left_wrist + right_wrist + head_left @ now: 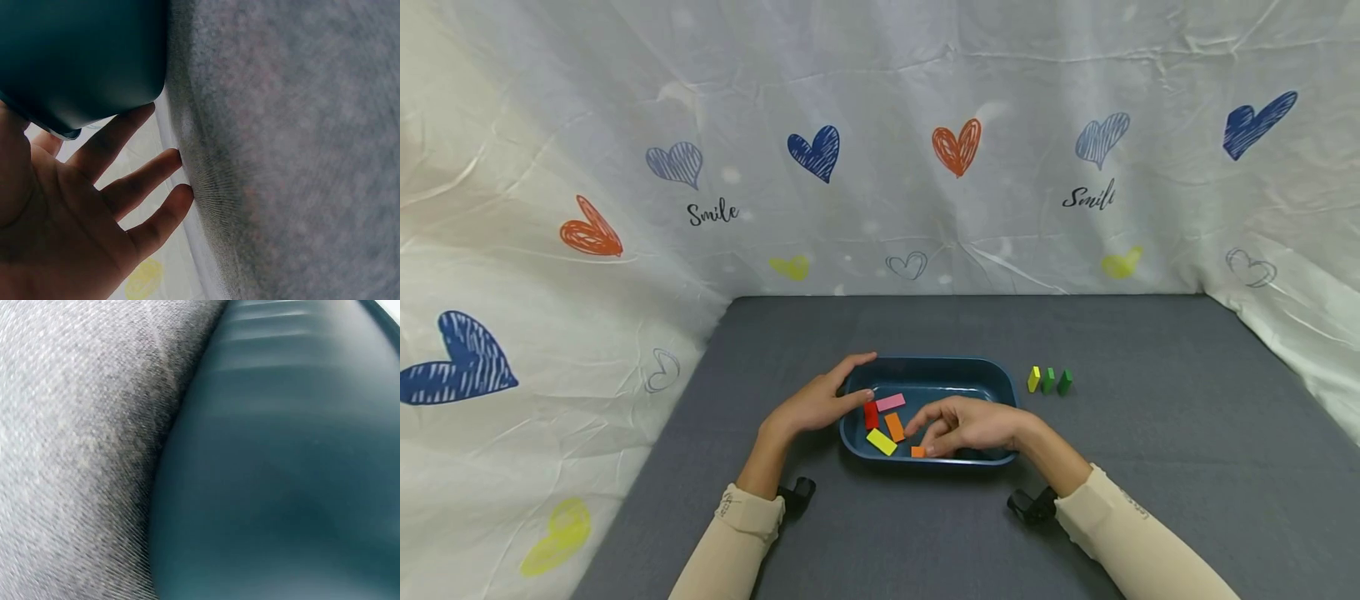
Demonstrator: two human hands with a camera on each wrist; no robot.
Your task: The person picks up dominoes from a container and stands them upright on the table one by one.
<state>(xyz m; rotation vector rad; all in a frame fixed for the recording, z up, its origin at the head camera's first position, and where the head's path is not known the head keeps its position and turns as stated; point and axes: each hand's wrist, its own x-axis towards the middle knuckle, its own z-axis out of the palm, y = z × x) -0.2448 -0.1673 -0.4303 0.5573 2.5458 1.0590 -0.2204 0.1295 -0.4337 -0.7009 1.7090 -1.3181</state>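
Observation:
A dark blue tray [929, 364] rests on the grey table. My left hand [816, 404] holds its left end, thumb over the rim and index finger along the back left corner. From the left wrist view, the other fingers of the left hand [81, 194] spread beside the outer wall of the tray [87, 56]. Inside the tray, my right hand [973, 427] pinches a small orange block [917, 452] near the front wall, which it partly hides. Around its fingertips lie another orange block [894, 427], a yellow block [882, 442], a red block [871, 415] and a pink block [891, 402].
Right of the tray, a yellow block [1033, 379] and two green blocks [1048, 381] stand upright in a row. A white curtain [880, 208] printed with hearts hangs behind and to the left of the table. The right wrist view shows mainly the tray's outer wall [281, 456].

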